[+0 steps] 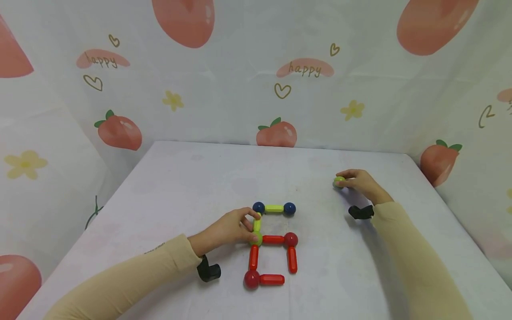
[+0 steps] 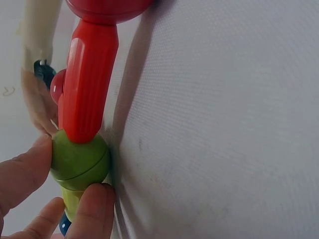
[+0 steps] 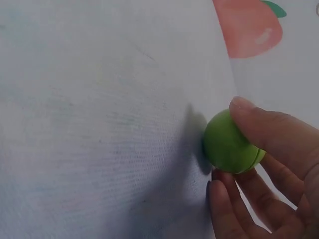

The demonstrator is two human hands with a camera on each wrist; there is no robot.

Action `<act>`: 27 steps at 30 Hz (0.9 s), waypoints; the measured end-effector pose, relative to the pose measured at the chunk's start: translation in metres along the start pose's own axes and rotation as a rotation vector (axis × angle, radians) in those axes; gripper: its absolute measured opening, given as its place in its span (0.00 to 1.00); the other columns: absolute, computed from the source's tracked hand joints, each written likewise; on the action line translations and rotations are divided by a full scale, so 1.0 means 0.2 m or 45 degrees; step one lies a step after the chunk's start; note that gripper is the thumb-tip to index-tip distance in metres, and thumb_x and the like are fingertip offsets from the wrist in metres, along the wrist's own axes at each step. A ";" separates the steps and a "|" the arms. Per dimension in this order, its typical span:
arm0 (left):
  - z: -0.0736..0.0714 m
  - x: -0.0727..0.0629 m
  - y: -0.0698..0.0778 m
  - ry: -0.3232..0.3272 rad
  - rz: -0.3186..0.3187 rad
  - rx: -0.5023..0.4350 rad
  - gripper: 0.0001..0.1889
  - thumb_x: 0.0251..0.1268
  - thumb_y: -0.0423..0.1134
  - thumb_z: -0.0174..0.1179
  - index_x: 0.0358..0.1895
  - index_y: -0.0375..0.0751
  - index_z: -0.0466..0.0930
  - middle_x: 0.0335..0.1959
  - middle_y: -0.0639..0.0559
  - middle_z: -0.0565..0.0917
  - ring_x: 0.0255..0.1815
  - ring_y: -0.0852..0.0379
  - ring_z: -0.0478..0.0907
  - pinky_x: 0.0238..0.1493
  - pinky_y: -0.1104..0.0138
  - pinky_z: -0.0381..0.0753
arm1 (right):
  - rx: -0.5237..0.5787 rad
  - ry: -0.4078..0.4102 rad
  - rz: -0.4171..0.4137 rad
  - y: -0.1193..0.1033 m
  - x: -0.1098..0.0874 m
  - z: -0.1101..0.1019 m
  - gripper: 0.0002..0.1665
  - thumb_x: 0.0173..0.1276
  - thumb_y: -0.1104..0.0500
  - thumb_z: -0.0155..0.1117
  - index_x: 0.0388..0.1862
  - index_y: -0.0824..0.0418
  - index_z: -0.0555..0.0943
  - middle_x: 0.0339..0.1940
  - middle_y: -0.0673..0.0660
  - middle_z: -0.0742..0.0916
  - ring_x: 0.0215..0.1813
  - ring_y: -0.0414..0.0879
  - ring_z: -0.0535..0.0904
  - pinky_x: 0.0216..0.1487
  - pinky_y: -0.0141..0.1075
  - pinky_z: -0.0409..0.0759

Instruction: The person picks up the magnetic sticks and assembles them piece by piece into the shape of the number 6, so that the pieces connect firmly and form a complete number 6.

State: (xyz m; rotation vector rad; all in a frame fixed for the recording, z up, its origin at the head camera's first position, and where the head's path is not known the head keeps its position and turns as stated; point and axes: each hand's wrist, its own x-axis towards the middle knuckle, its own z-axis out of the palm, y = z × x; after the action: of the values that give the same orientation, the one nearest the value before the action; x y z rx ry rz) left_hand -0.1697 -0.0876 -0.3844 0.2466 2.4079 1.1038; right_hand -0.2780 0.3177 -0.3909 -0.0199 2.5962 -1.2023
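My left hand [image 1: 230, 227] pinches a green ball [image 2: 79, 159] at the left side of a flat figure of balls and rods. A red rod [image 2: 91, 82] joins that ball on one side and a yellow-green rod [image 1: 257, 222] on the other. At the figure's far end, a second yellow-green rod [image 1: 274, 208] links two dark blue balls [image 1: 290, 209]. Red rods and red balls [image 1: 290, 239] make up the near part, with a gap at its lower right corner. Far to the right, my right hand [image 1: 362, 184] grips a loose green ball [image 3: 232, 142] close over the table.
The white-covered table [image 1: 208, 173] reaches back to a hanging cloth [image 1: 232, 89] printed with peaches, hearts and flowers. Black wrist cameras [image 1: 209, 269] sit below both hands. A thin dark green cord [image 1: 94, 212] shows beyond the table's left edge.
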 end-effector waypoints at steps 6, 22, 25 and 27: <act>0.00 0.00 0.00 0.003 0.003 -0.008 0.25 0.54 0.36 0.77 0.56 0.49 0.79 0.38 0.50 0.84 0.37 0.57 0.79 0.36 0.68 0.78 | -0.009 -0.020 0.054 0.00 0.01 -0.01 0.37 0.73 0.50 0.66 0.73 0.67 0.70 0.71 0.68 0.74 0.64 0.55 0.69 0.75 0.57 0.62; -0.05 0.00 0.01 -0.011 -0.003 0.033 0.26 0.56 0.38 0.76 0.59 0.48 0.79 0.47 0.49 0.84 0.41 0.56 0.82 0.41 0.65 0.85 | 0.005 -0.019 0.028 0.01 0.01 -0.01 0.37 0.73 0.49 0.66 0.73 0.67 0.70 0.73 0.70 0.73 0.67 0.57 0.67 0.74 0.55 0.61; -0.08 -0.02 0.04 0.019 0.025 0.026 0.25 0.57 0.37 0.75 0.59 0.47 0.79 0.49 0.48 0.84 0.44 0.56 0.84 0.43 0.64 0.85 | 0.008 -0.021 0.031 0.01 0.01 -0.01 0.37 0.73 0.49 0.66 0.73 0.67 0.70 0.73 0.69 0.73 0.68 0.57 0.67 0.75 0.56 0.61; -0.09 -0.05 0.06 0.028 0.056 0.025 0.23 0.59 0.36 0.74 0.58 0.46 0.80 0.50 0.47 0.84 0.46 0.56 0.85 0.44 0.63 0.86 | 0.012 -0.023 0.034 0.01 0.00 -0.01 0.37 0.73 0.49 0.66 0.74 0.67 0.70 0.73 0.69 0.73 0.68 0.57 0.67 0.75 0.56 0.60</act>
State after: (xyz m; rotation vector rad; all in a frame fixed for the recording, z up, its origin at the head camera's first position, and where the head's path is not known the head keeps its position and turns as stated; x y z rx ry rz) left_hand -0.1702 -0.0951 -0.3614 0.2970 2.4445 1.1086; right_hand -0.2791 0.3211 -0.3911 0.0056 2.5668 -1.1990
